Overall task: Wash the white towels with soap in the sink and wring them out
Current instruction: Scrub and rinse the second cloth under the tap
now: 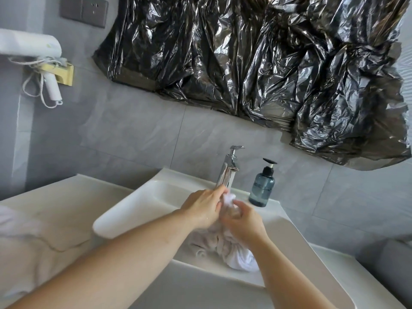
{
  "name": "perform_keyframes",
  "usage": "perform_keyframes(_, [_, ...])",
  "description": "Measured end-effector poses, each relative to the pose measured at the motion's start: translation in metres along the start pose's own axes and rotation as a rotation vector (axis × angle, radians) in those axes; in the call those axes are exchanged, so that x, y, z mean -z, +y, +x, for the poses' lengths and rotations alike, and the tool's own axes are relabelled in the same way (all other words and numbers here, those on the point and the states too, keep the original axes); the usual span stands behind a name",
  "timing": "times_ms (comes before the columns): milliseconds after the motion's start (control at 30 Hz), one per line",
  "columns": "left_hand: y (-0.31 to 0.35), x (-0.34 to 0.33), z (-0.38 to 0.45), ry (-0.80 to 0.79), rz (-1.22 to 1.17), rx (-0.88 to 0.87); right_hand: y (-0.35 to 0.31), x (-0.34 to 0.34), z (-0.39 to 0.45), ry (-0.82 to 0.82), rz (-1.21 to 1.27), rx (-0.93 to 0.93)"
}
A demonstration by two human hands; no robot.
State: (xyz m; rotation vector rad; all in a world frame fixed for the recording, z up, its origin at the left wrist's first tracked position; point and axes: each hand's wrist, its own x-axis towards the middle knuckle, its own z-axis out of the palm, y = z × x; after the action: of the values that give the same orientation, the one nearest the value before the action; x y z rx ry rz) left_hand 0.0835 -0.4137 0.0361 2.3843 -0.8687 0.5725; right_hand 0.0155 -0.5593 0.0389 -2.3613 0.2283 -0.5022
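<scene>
The black plastic sheeting taped over the wall above the basin is the biggest thing here and looks harmless to the job, though splashes would bead and run down it. Below it the pale desk carries another white towel at its left edge, blurred, lying close to the rim; I judge that a stray elbow could drag it off or that runoff could soak it before its turn. The sink holds the towel being washed, bunched in the basin with one white fold hanging near the front lip, so water may drip over the front if it is lifted fast. Both hands meet over the basin under the tap: the left hand and the right hand each have a grip clenched on the towel's upper end, a white tuft pinched between them. I cannot tell whether water is running. Twisting this close to the spout risks knuckles hitting the metal, and wet, soapy cloth may slip through the fingers. The blue soap bottle stands just beside the right hand on the basin ledge, and a sideways jerk could knock it over.
</scene>
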Motion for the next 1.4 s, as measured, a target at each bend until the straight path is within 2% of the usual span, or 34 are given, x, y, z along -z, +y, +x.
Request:
perform_keyframes(167, [0.001, -0.001, -0.001, 0.007, -0.019, -0.013, 0.006, -0.001, 0.003, 0.047, -0.051, -0.077])
perform_keyframes(467, [-0.003, -0.003, 0.003, -0.054, -0.131, 0.129, 0.008, -0.003, 0.011, 0.230, -0.036, 0.106])
perform_keyframes(667, [-0.005, -0.006, 0.004, -0.250, -0.165, 0.271, 0.005, 0.000, 0.010, 0.322, 0.001, 0.168])
perform_keyframes(767, [-0.006, -0.008, 0.004, -0.430, -0.181, 0.351, 0.005, 0.002, 0.010, 0.343, 0.018, 0.190])
perform_keyframes(867, [0.001, -0.007, 0.003, -0.535, -0.168, 0.280, 0.004, 0.002, 0.009, 0.348, 0.031, 0.223])
perform_keyframes(1000, [0.002, -0.006, 0.005, -0.354, -0.102, 0.224, 0.005, 0.000, 0.011, 0.300, 0.019, 0.199])
perform_keyframes(1200, [0.001, -0.001, 0.010, -0.092, -0.191, 0.297, 0.006, 0.000, 0.010, 0.174, 0.023, 0.043])
perform_keyframes(1400, [0.006, 0.001, 0.010, -0.006, -0.208, 0.335, -0.005, 0.000, -0.005, -0.096, 0.043, -0.093])
